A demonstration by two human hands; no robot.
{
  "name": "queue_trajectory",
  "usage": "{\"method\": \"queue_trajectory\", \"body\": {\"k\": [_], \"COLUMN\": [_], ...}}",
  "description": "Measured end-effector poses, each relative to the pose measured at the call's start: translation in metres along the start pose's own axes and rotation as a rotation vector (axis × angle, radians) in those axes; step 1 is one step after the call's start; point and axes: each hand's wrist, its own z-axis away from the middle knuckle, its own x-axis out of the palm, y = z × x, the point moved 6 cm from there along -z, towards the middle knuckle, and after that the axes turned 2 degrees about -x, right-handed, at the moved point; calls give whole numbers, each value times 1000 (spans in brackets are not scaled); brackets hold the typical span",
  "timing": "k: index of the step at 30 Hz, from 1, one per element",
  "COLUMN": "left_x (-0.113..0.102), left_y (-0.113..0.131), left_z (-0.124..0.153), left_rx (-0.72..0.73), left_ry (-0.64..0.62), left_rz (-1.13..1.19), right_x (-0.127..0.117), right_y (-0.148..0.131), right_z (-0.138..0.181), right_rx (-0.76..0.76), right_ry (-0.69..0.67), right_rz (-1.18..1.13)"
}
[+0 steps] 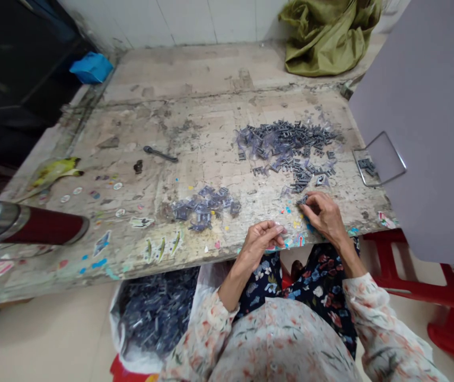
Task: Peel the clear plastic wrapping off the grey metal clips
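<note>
Head view: my right hand (324, 212) is closed in a pinch, thumb and fingertips on a small grey clip (302, 200) lying on the table (195, 106) just below the big pile. My left hand (262, 240) sits at the table's near edge with its fingers curled to the thumb. I cannot tell if anything is inside it.

The clip looks like thin moulded plastic. My judgement: very light, stiff, a bit slick, and easy to flick away, so a fingertip pinch across its short bar is best. The prongs may snag on neighbours.

Just beyond my right hand is the big pile of clips (290, 148), mixed with clear film scraps. Left of my hands, a smaller pile (205, 204). Under the table edge by my left arm, a white bag of clips (157, 313).

Farther off:
- a metal tool (160, 154) mid-table
- a banana peel (55, 170) and a red flask (36, 227) at the left
- a green cloth (326, 37) at the far side
- a grey board (434, 106) at the right, with a wire loop (380, 159) against it
- a red stool (413, 289) below the board
</note>
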Motion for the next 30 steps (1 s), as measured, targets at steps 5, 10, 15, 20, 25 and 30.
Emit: {"method": "queue_trajectory", "body": {"k": [5,10,15,20,25,30], "left_x": [-2,-3,-1,0,1,1], "left_y": [-3,-3,-1,0,3,3], "left_z": [-1,-1,0,1,2,3], "left_rx": [6,23,18,-1,16,30], "left_ry": [17,15,17,23,19,38], "left_rz": [8,-7,-10,-3,12,-15], "right_x": [5,2,1,4,4,-3], "right_y": [-16,-23,-21,-26,-25,-15], "right_z": [10,12,14,14,14,28], "right_rx": [59,43,79,67,54,264], "right_ry": [-14,-29,-11,-68,-61,136], "right_rz": [-56,24,-30,-84,-72,-86]}}
